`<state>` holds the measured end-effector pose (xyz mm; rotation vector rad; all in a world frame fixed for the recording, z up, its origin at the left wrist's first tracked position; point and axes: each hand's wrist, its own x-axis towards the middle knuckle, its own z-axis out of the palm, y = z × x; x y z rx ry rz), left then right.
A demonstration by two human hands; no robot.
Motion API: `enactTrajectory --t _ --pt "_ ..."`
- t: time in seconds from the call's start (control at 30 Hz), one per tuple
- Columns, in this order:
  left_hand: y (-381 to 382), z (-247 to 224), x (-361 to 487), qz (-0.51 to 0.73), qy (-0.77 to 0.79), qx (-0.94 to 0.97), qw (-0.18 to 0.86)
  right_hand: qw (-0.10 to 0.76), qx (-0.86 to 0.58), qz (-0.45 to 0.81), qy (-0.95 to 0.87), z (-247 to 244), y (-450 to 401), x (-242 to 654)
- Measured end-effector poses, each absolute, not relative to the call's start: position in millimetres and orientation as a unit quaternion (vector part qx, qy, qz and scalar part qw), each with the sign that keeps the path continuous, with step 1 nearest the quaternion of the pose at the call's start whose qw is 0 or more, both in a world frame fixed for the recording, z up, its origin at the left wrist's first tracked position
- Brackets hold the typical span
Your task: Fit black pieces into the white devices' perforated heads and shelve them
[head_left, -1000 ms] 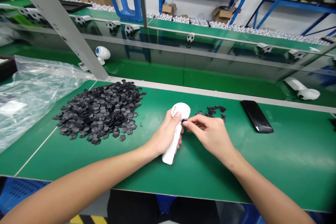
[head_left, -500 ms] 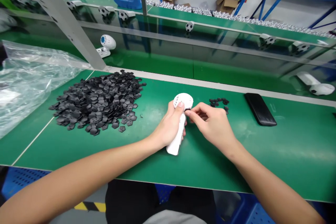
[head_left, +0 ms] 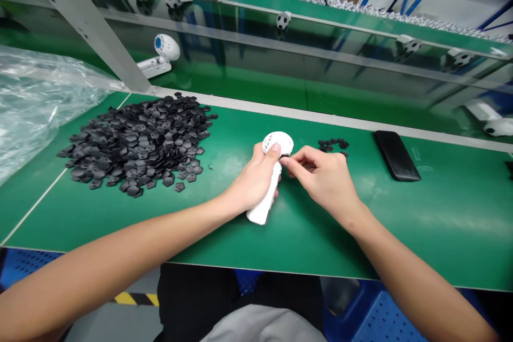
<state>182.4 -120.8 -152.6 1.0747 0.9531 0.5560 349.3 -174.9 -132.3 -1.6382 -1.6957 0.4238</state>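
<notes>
My left hand [head_left: 256, 176] is wrapped round a white plastic device [head_left: 259, 212] with a round, holed head and a long flat handle, its thumb pressed on the head. My right hand [head_left: 324, 176] pinches a small black piece [head_left: 284, 156] against the lower right side of that head; the fingers hide most of it. Left of my hands lies a big heap of black pentagon pieces [head_left: 140, 144]. A small cluster of black pieces [head_left: 332, 145] is on the green table beyond my right hand.
A black phone [head_left: 396, 155] lies to the right on the green table [head_left: 452, 208]. Clear plastic bagging [head_left: 48, 101] covers the far left. Another white device [head_left: 160, 56] stands behind the metal post [head_left: 96, 26]. Soccer-ball-patterned devices [head_left: 283, 20] sit along the raised shelf.
The view has tilted and shifted slightly, so the table appears higher. My hands keep the same hold on the white device, with the black piece still pressed at its head.
</notes>
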Motion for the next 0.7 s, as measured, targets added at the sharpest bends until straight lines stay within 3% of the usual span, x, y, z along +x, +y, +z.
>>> enactTrajectory --t 0.4,0.53,0.7 --pt "-121.7 -151.8 185.2 0.249 0.441 0.500 0.703 0.338 -0.634 0.106 -0.688 -147.2 -172.8 348.2" --pt "-118.5 -150.6 180.5 0.242 0.390 0.476 0.750 0.380 -0.641 0.104 -0.659 -147.6 -171.3 351.9" --pt "-114.8 -152.5 176.6 0.228 0.350 0.456 0.786 0.382 -0.625 0.243 -0.636 -148.9 -166.5 359.9"
